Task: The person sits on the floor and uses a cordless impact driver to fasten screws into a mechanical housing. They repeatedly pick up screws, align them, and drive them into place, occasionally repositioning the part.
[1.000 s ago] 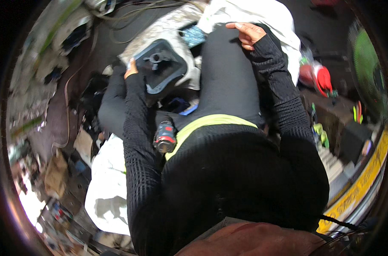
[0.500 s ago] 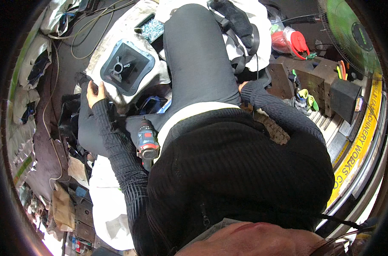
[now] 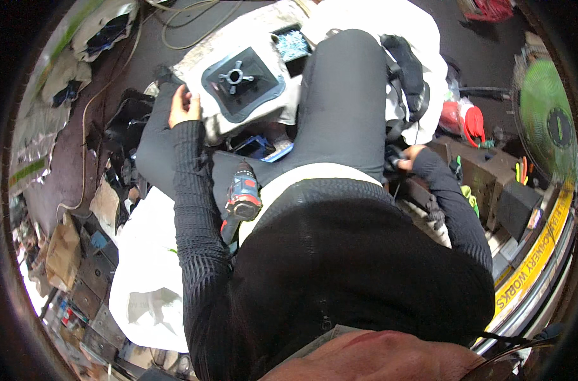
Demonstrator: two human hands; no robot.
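Note:
A dark square part with rounded corners (image 3: 220,101) lies on a white-covered support, with a grey three-armed ring (image 3: 235,77) at its middle. My left hand (image 3: 184,106) is just left of it, fingers slightly bent and apart, with nothing seen in them. Beside my right thigh, my right hand (image 3: 411,157) is closed at a dark object I cannot make out; its fingers are partly hidden. A blue and black cordless drill with red parts (image 3: 244,195) rests in my lap, near my left forearm.
Behind the square part is a black tray of small pale pieces (image 3: 293,46). A blue-edged box (image 3: 257,147) sits between my legs. To the right are a green fan (image 3: 546,124), a red-lidded container (image 3: 474,122) and brown metal blocks (image 3: 476,162). A cable (image 3: 85,136) trails at left.
The view has shifted, so the scene sits further right. My right hand has come out from beside the thigh and shows more. My left hand's fingers are more bent; the drill stays in my lap.

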